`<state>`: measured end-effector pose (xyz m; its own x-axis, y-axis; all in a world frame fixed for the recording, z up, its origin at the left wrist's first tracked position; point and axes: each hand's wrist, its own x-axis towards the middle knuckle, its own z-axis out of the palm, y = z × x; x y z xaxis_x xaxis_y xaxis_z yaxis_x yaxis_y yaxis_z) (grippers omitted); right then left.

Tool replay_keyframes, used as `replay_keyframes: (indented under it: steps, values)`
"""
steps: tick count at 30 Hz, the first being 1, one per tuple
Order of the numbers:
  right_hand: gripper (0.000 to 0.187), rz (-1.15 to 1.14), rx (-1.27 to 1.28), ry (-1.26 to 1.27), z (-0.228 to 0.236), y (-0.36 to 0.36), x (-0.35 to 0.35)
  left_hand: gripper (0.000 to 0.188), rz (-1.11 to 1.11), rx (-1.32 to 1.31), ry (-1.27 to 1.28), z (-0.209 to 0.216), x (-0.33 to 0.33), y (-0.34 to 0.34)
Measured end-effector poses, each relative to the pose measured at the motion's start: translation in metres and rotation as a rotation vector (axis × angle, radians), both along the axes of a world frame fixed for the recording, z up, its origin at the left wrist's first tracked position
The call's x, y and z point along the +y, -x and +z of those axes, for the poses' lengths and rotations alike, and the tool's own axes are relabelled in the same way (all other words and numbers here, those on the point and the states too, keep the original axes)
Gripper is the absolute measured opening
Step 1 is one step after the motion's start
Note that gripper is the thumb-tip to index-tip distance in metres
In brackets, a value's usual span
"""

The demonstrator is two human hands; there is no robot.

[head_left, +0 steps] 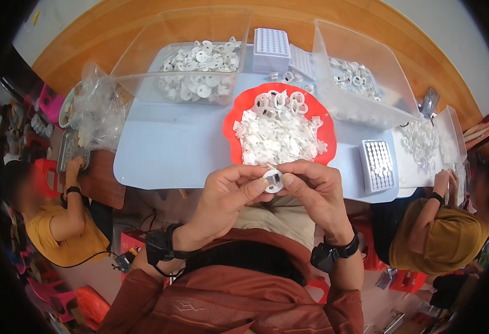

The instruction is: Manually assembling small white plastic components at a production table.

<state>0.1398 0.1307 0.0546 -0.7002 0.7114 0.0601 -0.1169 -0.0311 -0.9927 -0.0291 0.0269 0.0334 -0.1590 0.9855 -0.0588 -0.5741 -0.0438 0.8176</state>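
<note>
Between my two hands, just off the table's near edge, is a small round white plastic part (pixel 273 181) with a dark piece in its middle. My left hand (pixel 230 189) pinches its left side between thumb and fingers. On the other side my right hand (pixel 315 186) grips it the same way. Right beyond my fingertips lies a red scalloped tray (pixel 231 146) heaped with small white plastic pieces (pixel 280 136). Several clear rings (pixel 297 103) rest at the far end of that heap.
A clear bin (pixel 144 61) of white round parts stands far left, another clear bin (pixel 361 44) far right. Between them is a stack of white hole-patterned trays (pixel 271 50). A box of round dark-topped pieces (pixel 378 166) sits at right. People in yellow work at both sides.
</note>
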Motion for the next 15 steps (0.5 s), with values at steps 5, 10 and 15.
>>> replay_keyframes:
  steps: [5,10,15]
  values:
    - [0.022,0.027,-0.024,-0.003,-0.004,-0.007,0.002,0.02,-0.037,-0.109,0.02,0.001,0.0,-0.001]
    - [0.023,0.036,-0.039,0.014,-0.004,-0.008,0.001,0.019,-0.047,-0.136,-0.019,-0.003,0.0,-0.002]
    - [0.024,0.061,-0.013,0.038,0.003,-0.013,-0.004,0.019,-0.059,-0.12,-0.023,0.0,0.0,-0.008]
